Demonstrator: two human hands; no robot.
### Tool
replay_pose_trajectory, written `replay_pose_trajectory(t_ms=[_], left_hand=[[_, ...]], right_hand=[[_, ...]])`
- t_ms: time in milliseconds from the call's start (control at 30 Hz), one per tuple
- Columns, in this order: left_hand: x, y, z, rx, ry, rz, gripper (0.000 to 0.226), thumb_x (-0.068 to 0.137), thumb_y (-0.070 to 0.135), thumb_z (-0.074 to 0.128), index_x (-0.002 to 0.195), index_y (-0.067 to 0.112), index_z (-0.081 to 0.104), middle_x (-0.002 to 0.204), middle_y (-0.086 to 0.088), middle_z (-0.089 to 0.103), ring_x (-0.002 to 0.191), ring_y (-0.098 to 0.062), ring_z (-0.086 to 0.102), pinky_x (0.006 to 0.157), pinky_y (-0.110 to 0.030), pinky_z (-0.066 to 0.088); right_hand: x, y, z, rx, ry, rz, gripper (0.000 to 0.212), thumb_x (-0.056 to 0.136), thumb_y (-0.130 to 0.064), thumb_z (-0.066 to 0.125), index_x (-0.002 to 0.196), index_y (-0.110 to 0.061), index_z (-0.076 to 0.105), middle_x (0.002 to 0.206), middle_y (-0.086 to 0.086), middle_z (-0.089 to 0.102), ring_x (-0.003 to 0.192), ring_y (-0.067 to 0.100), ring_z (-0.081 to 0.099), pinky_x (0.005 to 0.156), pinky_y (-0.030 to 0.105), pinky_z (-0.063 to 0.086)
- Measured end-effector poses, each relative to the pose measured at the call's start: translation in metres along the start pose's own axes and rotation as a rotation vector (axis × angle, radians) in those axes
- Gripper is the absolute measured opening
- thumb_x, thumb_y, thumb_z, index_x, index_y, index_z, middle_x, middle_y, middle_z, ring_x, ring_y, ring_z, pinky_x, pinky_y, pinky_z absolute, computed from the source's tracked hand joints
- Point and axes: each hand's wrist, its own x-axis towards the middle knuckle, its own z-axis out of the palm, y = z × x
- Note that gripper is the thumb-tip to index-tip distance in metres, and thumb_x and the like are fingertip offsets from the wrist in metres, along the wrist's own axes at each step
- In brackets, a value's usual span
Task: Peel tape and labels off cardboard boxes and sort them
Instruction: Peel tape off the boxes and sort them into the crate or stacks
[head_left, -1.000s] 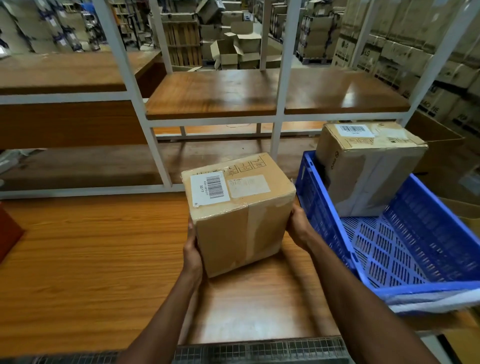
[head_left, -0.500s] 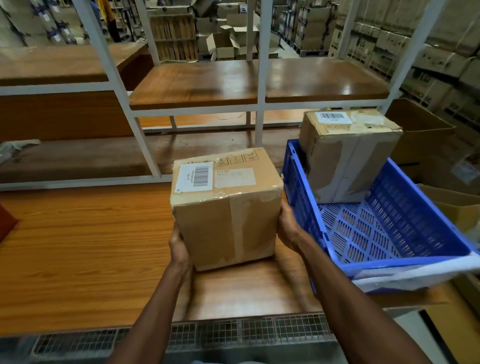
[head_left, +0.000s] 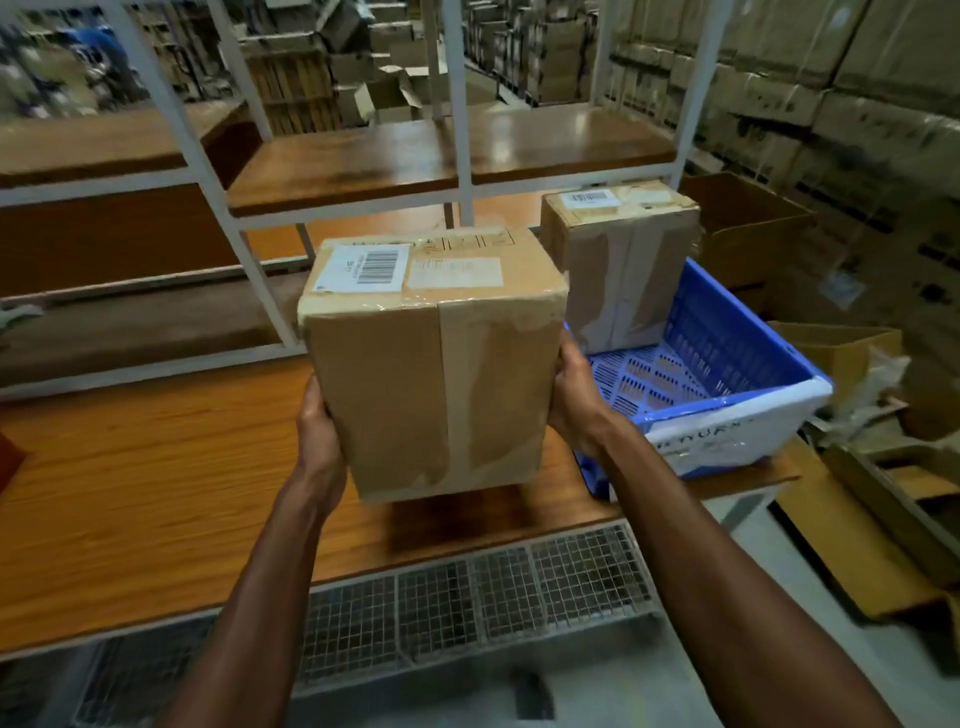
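A brown cardboard box hangs lifted just above the wooden table. My left hand grips its left side and my right hand grips its right side; the fingers are hidden behind it. On the box top are a white barcode label and a paler label. Clear tape runs down the front face. A second taped box with a barcode label stands in the blue crate to the right.
A white metal shelf frame with wooden shelves rises behind the table. Open cartons and flattened cardboard lie to the right on the floor. A wire mesh panel runs under the table's front edge.
Both hands have lifted the box off the table and drawn it toward me. The view has shifted back, showing more of the floor and the crate's front end.
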Motion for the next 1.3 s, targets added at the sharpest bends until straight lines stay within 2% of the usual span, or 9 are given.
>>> replay_pose_trajectory(t_ms=[133,467,567,700,800,867,1033,1167,1300], left_hand=[[-0.037,0.022,-0.006,0.018,-0.056,0.024,0.044,0.112,0.04,0.029,0.116,0.026,0.07,0.108,-0.005,0.076,0.101,-0.024,0.071,0.091,-0.052,0.057],[-0.128,0.056,0.009,-0.018,-0.128,-0.013,0.045,0.112,0.039,0.03,0.117,0.022,0.072,0.112,-0.009,0.076,0.104,-0.031,0.072,0.093,-0.056,0.059],[-0.15,0.068,0.031,-0.027,-0.181,-0.024,0.051,0.111,0.045,0.03,0.12,0.018,0.072,0.113,-0.011,0.075,0.108,-0.034,0.071,0.094,-0.057,0.058],[-0.169,0.076,0.072,0.013,-0.276,-0.015,0.055,0.11,0.051,0.031,0.096,0.028,0.079,0.095,-0.005,0.075,0.093,-0.034,0.07,0.082,-0.052,0.054],[-0.183,0.077,0.111,0.057,-0.307,-0.012,0.066,0.112,0.04,0.027,0.063,0.029,0.07,0.06,0.005,0.057,0.056,-0.016,0.056,0.067,-0.039,0.042],[-0.194,0.078,0.143,0.091,-0.311,-0.035,0.069,0.111,0.039,0.026,0.055,0.029,0.065,0.055,0.007,0.052,0.052,-0.011,0.053,0.068,-0.036,0.044],[-0.213,0.079,0.215,0.133,-0.358,-0.107,0.052,0.104,0.047,0.028,0.067,0.026,0.058,0.066,0.001,0.053,0.073,-0.02,0.058,0.087,-0.048,0.05],[-0.232,0.071,0.266,0.106,-0.349,-0.078,0.059,0.108,0.037,0.025,0.065,0.027,0.064,0.058,0.009,0.06,0.055,-0.008,0.06,0.074,-0.035,0.054],[-0.239,0.061,0.29,0.024,-0.321,-0.053,0.057,0.108,0.04,0.028,0.074,0.024,0.07,0.067,0.003,0.066,0.063,-0.013,0.065,0.07,-0.035,0.055]], right_hand=[[-0.047,-0.011,0.005,0.024,0.058,-0.03,0.059,0.111,-0.051,0.025,0.137,-0.016,0.064,0.127,0.011,0.073,0.119,0.028,0.068,0.097,0.046,0.059],[-0.167,-0.055,-0.003,-0.052,0.085,-0.087,0.056,0.109,-0.058,0.027,0.105,-0.03,0.075,0.107,0.002,0.08,0.103,0.018,0.075,0.096,0.047,0.057],[-0.193,-0.082,-0.02,-0.115,0.113,-0.133,0.056,0.108,-0.06,0.027,0.109,-0.031,0.075,0.108,0.0,0.08,0.103,0.017,0.075,0.091,0.045,0.058],[-0.217,-0.121,-0.059,-0.164,0.12,-0.155,0.062,0.106,-0.064,0.025,0.123,-0.028,0.073,0.118,0.001,0.077,0.109,0.018,0.074,0.094,0.046,0.058],[-0.235,-0.145,-0.089,-0.192,0.113,-0.213,0.057,0.109,-0.058,0.023,0.118,-0.03,0.072,0.113,-0.002,0.078,0.105,0.015,0.075,0.081,0.037,0.062],[-0.246,-0.159,-0.112,-0.192,0.151,-0.251,0.056,0.11,-0.054,0.025,0.117,-0.028,0.073,0.113,-0.002,0.078,0.105,0.015,0.075,0.084,0.039,0.059],[-0.264,-0.187,-0.18,-0.239,0.196,-0.232,0.066,0.105,-0.064,0.022,0.127,-0.027,0.072,0.122,0.001,0.076,0.115,0.022,0.071,0.099,0.051,0.055],[-0.273,-0.199,-0.226,-0.215,0.206,-0.212,0.067,0.104,-0.066,0.023,0.129,-0.028,0.071,0.12,0.001,0.076,0.113,0.023,0.072,0.095,0.051,0.055],[-0.267,-0.206,-0.253,-0.219,0.184,-0.246,0.066,0.106,-0.063,0.022,0.128,-0.026,0.072,0.12,0.0,0.076,0.11,0.02,0.073,0.09,0.045,0.058]])
